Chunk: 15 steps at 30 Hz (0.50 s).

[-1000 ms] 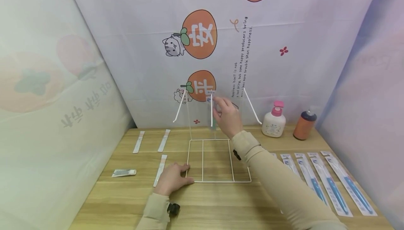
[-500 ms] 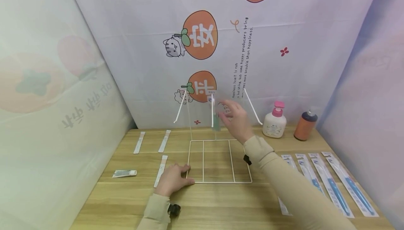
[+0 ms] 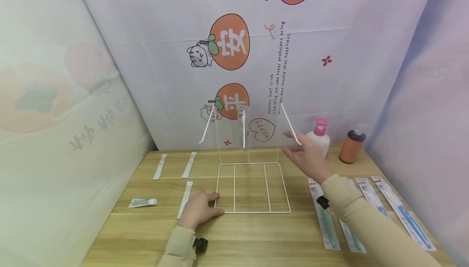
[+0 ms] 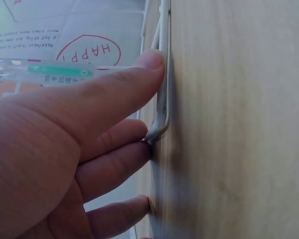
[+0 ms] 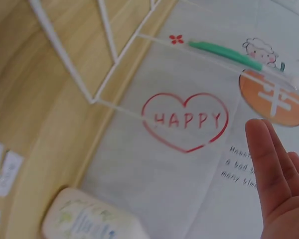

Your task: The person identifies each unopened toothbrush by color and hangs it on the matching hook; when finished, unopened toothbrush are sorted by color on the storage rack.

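Note:
A white wire rack (image 3: 253, 213) stands on the wooden table, with three hooks slanting forward from its top. From the middle hook hangs a packaged toothbrush (image 5: 224, 52) with a green handle. My left hand (image 3: 199, 210) holds the rack's near left corner, thumb on the front bar and fingertips at the bend, as the left wrist view shows. To the right of the rack, my right hand (image 3: 307, 157) is raised by the right hook (image 3: 291, 124), its fingers extended and nothing in them. It partly covers a white bottle with a pink pump (image 3: 321, 125).
Several packaged toothbrushes (image 3: 326, 218) lie in a row at the right, partly under my right sleeve. An orange bottle (image 3: 351, 147) stands at the back right. On the left lie slim white packets (image 3: 189, 165) and a small toothpaste tube (image 3: 143, 202).
My right hand has let go of the packaged toothbrush on the middle hook and moved right and somewhat down. My left hand has stayed at the rack's corner.

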{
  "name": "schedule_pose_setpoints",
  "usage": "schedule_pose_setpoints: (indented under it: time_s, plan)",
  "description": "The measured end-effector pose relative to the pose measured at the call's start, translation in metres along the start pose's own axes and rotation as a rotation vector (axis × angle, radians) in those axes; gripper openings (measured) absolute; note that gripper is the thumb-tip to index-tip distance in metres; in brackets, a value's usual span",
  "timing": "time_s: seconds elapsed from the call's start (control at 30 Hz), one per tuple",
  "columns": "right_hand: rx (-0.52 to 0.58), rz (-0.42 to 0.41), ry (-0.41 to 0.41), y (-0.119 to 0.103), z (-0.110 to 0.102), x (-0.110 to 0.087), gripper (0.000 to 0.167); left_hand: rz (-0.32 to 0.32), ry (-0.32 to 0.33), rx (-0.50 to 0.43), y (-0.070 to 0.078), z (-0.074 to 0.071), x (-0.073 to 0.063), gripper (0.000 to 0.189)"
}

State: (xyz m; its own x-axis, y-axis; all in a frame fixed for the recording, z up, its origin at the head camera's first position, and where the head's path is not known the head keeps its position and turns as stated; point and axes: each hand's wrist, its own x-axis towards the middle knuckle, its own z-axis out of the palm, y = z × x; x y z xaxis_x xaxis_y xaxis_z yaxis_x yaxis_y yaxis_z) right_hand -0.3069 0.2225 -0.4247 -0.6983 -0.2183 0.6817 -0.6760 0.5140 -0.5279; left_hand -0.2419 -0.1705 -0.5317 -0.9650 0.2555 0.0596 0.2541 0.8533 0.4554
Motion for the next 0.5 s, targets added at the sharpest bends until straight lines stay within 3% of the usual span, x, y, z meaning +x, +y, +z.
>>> schedule_pose_setpoints:
  time_s: [0.3, 0.4, 0.5]
  plan:
    - [-0.138, 0.126, -0.045, 0.038, -0.045, -0.050, 0.058, -0.002, -0.007, -0.003, 0.000, 0.000, 0.000, 0.066]
    - [-0.147, 0.212, -0.137, 0.051, -0.056, -0.066, 0.059, 0.001, -0.007, -0.002, -0.001, 0.000, 0.001, 0.067]
    - [-0.118, 0.338, -0.280, 0.061, -0.065, -0.079, 0.063, 0.001, -0.007, 0.000, -0.001, 0.001, 0.001, 0.066]
